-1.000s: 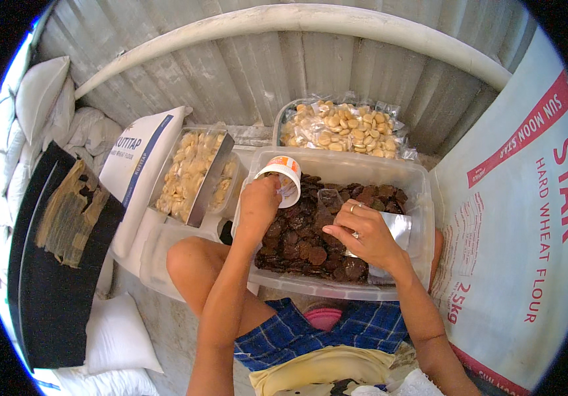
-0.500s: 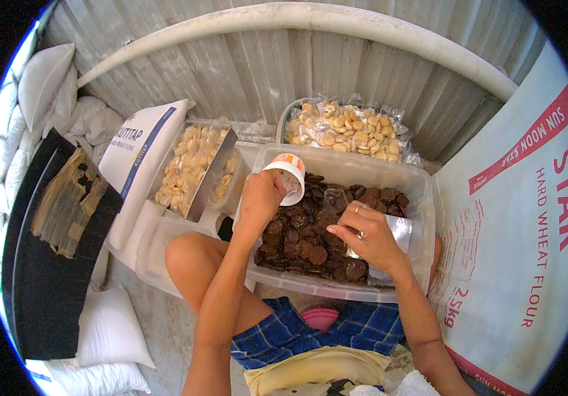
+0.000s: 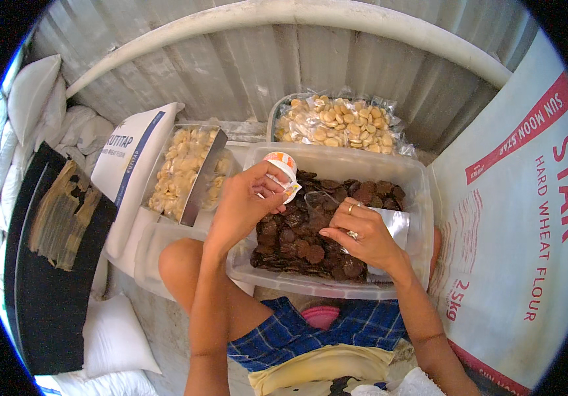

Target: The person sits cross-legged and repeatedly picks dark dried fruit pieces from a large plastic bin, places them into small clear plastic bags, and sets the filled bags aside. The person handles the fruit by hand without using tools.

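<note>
A clear plastic tub (image 3: 416, 198) in front of me holds many dark brown round wafers (image 3: 284, 247). Above its left part my left hand (image 3: 248, 201) is closed, with a small white slip with coloured print (image 3: 292, 191) at its fingertips. Just beyond those fingers is a white plastic cup with an orange band (image 3: 281, 160), partly hidden by the hand. My right hand (image 3: 366, 231), wearing rings, pinches a small clear plastic bag (image 3: 321, 204) over the wafers. A shiny silvery sheet (image 3: 395, 228) lies under that hand at the tub's right side.
Behind the tub stands a container of bagged pale round biscuits (image 3: 340, 122). Another container of pale bagged pieces (image 3: 182, 171) is at the left. Large white flour sacks (image 3: 495, 251) flank the right; a black panel (image 3: 60, 317) is at far left. A corrugated wall (image 3: 231, 72) rises behind.
My left hand has come out of the white cup, with a small white slip now at its fingertips. My right hand stays over the wafers, with the clear bag's edge showing more.
</note>
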Available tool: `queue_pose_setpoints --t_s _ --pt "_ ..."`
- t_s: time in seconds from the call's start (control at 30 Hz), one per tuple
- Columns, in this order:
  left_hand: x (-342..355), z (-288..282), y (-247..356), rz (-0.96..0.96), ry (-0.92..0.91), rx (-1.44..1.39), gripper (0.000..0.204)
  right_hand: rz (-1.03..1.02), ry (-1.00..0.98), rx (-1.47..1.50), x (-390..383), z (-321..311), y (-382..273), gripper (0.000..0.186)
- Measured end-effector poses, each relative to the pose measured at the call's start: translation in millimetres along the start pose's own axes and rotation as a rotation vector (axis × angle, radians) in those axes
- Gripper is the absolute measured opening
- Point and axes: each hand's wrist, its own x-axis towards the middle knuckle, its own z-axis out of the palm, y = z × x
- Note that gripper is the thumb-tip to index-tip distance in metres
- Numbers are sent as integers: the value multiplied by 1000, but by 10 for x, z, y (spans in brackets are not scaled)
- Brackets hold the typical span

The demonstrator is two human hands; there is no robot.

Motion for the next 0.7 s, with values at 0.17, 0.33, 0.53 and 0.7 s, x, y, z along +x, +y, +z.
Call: queue_pose_setpoints --t_s 0.17,0.33,0.53,0.7 --pt "-22 134 -21 380 30 242 7 -39 -13 -60 -6 14 4 20" --pt "-66 302 -37 614 -3 685 12 -55 -36 -66 -8 38 -21 19" --pt "-65 229 -138 595 -165 741 20 -28 33 -60 -4 -24 -58 18" --pt "-61 204 -53 574 -186 598 24 73 118 135 -11 -140 -45 12"
